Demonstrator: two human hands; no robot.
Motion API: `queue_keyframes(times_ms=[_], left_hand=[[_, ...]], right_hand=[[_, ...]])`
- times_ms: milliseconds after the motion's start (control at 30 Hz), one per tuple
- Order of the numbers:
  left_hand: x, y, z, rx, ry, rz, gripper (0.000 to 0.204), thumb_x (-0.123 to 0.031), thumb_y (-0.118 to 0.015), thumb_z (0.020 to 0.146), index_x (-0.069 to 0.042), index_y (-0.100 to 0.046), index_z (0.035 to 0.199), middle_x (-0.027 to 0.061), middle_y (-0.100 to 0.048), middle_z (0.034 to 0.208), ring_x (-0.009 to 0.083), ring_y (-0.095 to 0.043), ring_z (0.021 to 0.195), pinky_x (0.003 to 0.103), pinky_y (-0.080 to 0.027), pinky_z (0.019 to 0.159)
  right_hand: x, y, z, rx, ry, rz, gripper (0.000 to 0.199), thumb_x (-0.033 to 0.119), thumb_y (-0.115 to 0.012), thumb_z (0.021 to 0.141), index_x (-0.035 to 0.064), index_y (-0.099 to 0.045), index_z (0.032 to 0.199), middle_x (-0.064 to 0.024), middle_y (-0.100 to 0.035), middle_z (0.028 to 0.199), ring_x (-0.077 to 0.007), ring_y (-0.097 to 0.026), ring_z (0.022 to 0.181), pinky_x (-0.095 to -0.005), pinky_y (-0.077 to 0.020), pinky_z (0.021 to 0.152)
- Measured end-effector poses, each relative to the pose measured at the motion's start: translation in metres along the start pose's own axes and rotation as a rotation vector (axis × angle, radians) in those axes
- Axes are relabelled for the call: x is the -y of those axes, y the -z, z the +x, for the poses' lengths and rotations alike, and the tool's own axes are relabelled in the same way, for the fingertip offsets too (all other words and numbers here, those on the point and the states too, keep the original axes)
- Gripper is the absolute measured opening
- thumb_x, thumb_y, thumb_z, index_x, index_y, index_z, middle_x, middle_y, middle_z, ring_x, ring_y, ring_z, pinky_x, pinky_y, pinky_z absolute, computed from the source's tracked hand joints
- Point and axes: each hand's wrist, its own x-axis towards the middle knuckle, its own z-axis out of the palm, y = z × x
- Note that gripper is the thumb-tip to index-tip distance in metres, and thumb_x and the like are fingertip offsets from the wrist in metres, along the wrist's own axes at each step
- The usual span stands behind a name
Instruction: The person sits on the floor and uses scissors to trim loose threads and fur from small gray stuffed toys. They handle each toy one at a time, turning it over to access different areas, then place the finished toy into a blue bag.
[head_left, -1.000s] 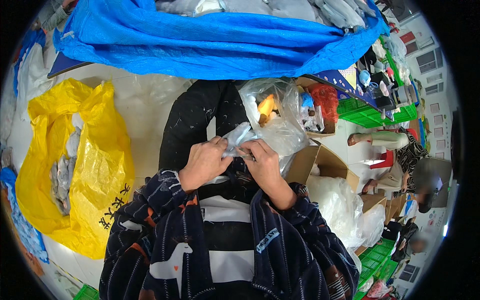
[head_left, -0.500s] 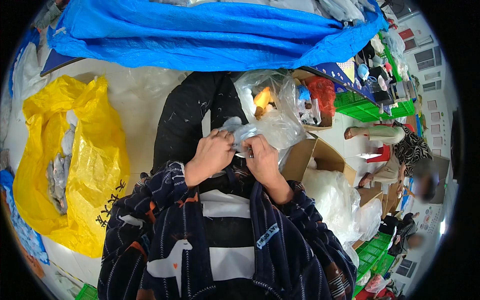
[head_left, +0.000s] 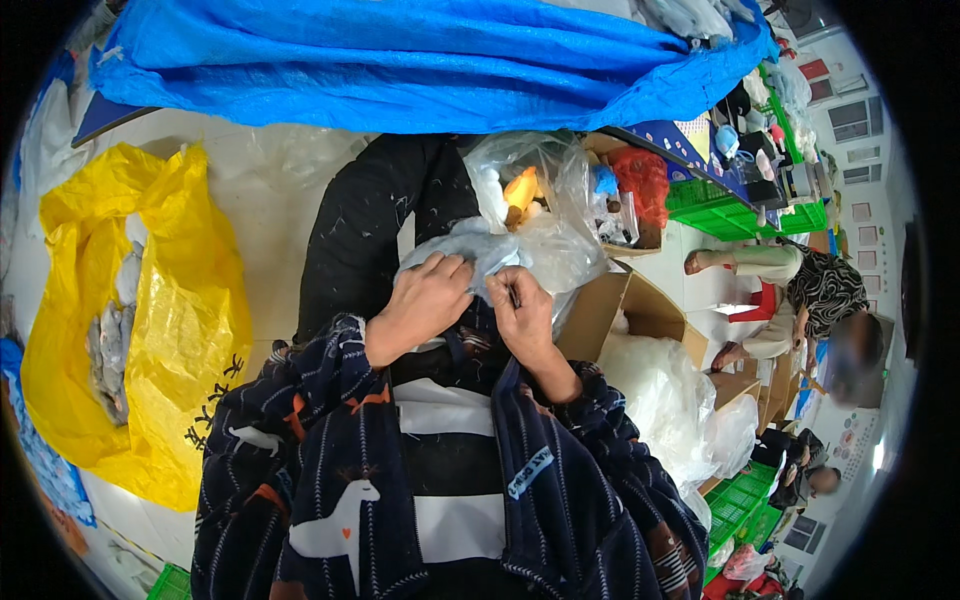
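A soft grey-blue plush fabric piece (head_left: 468, 243) lies over my lap, between my two hands. The fingers of my left hand (head_left: 420, 308) are curled down on its near edge and grip it. My right hand (head_left: 523, 315) pinches the right edge of the same piece between thumb and fingers. Something small and dark shows at those fingertips, too small to make out. Both hands are close together above my dark trousers (head_left: 350, 225). The underside of the plush piece is hidden by my fingers.
At left stands an open yellow sack (head_left: 190, 350) with several grey plush pieces (head_left: 110, 350). A blue sheet (head_left: 420, 70) hangs from the table ahead. To the right are a clear plastic bag (head_left: 565, 240) holding orange items, a cardboard box (head_left: 640, 310) and green crates (head_left: 735, 515). Other people sit far right.
The plush piece has spread out and shows more, reaching farther left and forward over my lap. My right hand has turned slightly and moved a little right; my left hand stays almost in place.
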Motion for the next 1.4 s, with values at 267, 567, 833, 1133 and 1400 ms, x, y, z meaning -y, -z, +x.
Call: queue_keyframes(times_ms=[267, 567, 833, 1133, 1400], left_hand=[[-0.001, 0.004, 0.013, 0.127, 0.16, -0.136, 0.022, -0.017, -0.062, 0.071, 0.001, -0.058, 0.083, 0.0161, -0.06, 0.08, 0.0349, -0.06, 0.072, 0.041, -0.049, 0.062], [0.004, 0.015, 0.016, 0.029, 0.257, -0.359, 0.031, -0.025, -0.063, 0.08, 0.002, -0.058, 0.095, 0.0169, -0.058, 0.084, 0.0343, -0.059, 0.074, 0.039, -0.047, 0.063], [0.019, 0.0, 0.017, 0.06, 0.296, -0.559, 0.026, -0.017, -0.062, 0.082, 0.005, -0.054, 0.095, 0.0174, -0.055, 0.08, 0.03, -0.055, 0.067, 0.035, -0.043, 0.059], [0.023, -0.012, 0.017, 0.104, 0.317, -0.514, 0.022, -0.016, -0.057, 0.085, 0.003, -0.047, 0.091, 0.0223, -0.053, 0.078, 0.0385, -0.054, 0.069, 0.041, -0.042, 0.059], [0.02, -0.016, 0.016, 0.093, 0.371, -0.574, 0.02, -0.015, -0.056, 0.085, 0.002, -0.045, 0.089, 0.0231, -0.051, 0.074, 0.0406, -0.052, 0.068, 0.041, -0.041, 0.059]], right_hand=[[-0.013, -0.001, 0.013, -0.171, 0.138, -0.115, 0.011, 0.005, -0.063, 0.082, -0.0001, -0.053, 0.083, -0.013, -0.059, 0.074, -0.0257, -0.056, 0.062, -0.0323, -0.046, 0.057], [-0.002, -0.001, 0.02, -0.05, -0.107, 0.172, 0.022, 0.017, -0.065, 0.084, -0.0038, -0.058, 0.082, -0.0042, -0.055, 0.064, -0.0074, -0.045, 0.06, -0.0246, -0.0419, 0.055], [-0.014, -0.005, 0.024, -0.057, -0.165, 0.191, 0.021, 0.016, -0.067, 0.082, -0.0034, -0.059, 0.083, -0.0078, -0.061, 0.067, -0.0099, -0.053, 0.062, -0.0255, -0.0453, 0.058], [-0.033, -0.007, 0.024, -0.024, 0.252, -0.038, 0.024, -0.002, -0.068, 0.072, 0.0012, -0.054, 0.091, -0.0132, -0.062, 0.091, -0.0276, -0.063, 0.073, -0.0323, -0.0514, 0.062], [-0.041, -0.011, 0.026, -0.056, 0.292, -0.158, 0.027, -0.006, -0.064, 0.072, 0.0028, -0.05, 0.093, -0.0139, -0.062, 0.092, -0.0272, -0.063, 0.071, -0.033, -0.0513, 0.061]])
